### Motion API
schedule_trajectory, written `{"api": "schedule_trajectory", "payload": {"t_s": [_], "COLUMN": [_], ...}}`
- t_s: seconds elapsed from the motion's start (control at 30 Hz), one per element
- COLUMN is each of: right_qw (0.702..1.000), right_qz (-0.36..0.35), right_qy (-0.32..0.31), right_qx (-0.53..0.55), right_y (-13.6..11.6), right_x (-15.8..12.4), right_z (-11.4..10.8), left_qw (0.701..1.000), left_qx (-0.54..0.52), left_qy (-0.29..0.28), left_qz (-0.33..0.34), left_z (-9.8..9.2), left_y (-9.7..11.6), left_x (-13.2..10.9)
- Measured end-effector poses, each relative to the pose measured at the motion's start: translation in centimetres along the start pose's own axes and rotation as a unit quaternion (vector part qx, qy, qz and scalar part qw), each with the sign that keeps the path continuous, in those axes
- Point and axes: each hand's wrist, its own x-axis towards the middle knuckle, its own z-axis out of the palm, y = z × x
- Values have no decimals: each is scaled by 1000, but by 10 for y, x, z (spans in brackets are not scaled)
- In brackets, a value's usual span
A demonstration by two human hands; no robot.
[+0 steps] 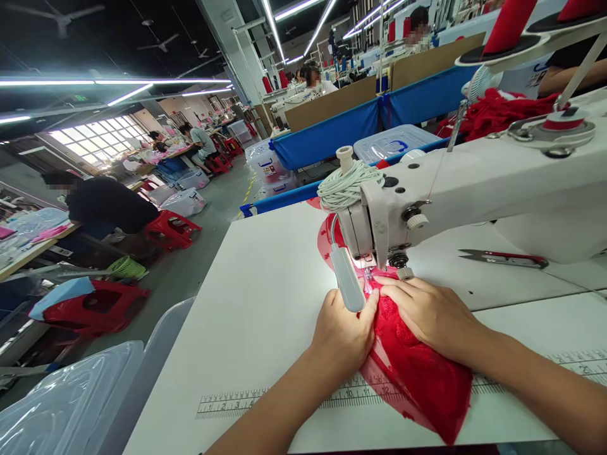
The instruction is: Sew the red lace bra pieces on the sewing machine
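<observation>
A piece of red fabric (417, 373), lacy in part and with a sheer edge, runs under the presser foot (368, 274) of a white sewing machine (493, 183). My left hand (342, 328) is at the fabric's left edge, its thumb pressing on the cloth just in front of the foot. A grey lamp head (348, 278) hides some of its fingers. From the right, my right hand (429, 313) lies over the fabric with fingers stretched toward the needle area; its thumb is hidden. The fabric's pointed end hangs toward the table's front edge.
Thread snips (505, 258) lie right of the needle area. A printed ruler (256, 399) crosses the white tabletop (237, 316). Pale cord (348, 186) is coiled on the machine head. Plastic bins (71, 404) stand at the left. Other people work in the background.
</observation>
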Motion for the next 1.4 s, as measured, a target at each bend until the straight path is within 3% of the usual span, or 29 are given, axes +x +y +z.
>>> {"api": "schedule_trajectory", "payload": {"t_s": [0.4,0.6,0.7,0.83,0.93,1.4], "right_qw": [1000,999,995,989,988,986], "right_qz": [-8,-37,-72,-121,-132,-130], "right_qy": [3,29,63,83,77,100], "right_qx": [-9,-15,-22,-29,-34,-23], "right_y": [1,5,6,6,7,8], "right_x": [0,0,-2,-8,-11,-14], "right_z": [-1,1,0,-4,-7,-8], "left_qw": [1000,996,992,990,993,993], "left_qx": [8,25,12,-27,-36,-8], "left_qy": [27,88,116,61,29,88], "left_qz": [-12,6,47,124,108,78], "left_z": [-3,-3,-5,-9,-11,-12], "left_y": [0,-4,-6,-8,-6,5], "left_x": [-1,1,4,4,3,-5]}}
